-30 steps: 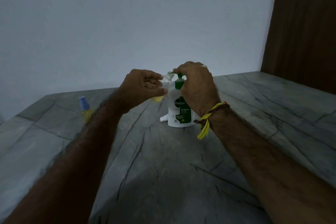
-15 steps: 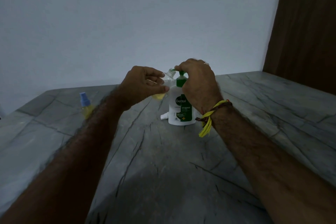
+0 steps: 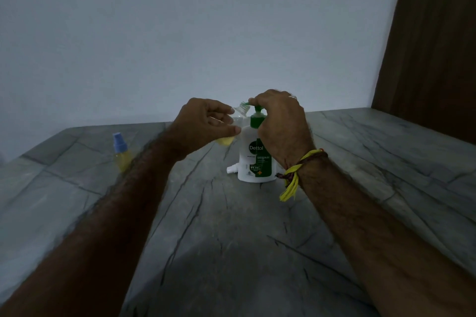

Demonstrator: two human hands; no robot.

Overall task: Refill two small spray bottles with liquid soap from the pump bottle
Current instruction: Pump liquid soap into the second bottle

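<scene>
Fingers of left hand (image 3: 206, 123) pinch tilted spray bottle (image 3: 233, 125); right hand (image 3: 280, 121) grips pump bottle (image 3: 256, 159).

two spray bottles (image 3: 122, 152) (image 3: 233, 125), one pump bottle (image 3: 253, 159), one loose white sprayer cap (image 3: 231, 169)

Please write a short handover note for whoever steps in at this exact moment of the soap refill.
Left hand holds the open spray bottle tilted, its mouth at the pump spout.
Right hand rests on the pump bottle head, fingers curled over it.
The open bottle shows a little yellow soap at its bottom.
A blue-capped spray bottle stands capped at left, holding yellow liquid.
A white sprayer cap lies by the pump bottle.
Left: finish filling, recap.
</scene>
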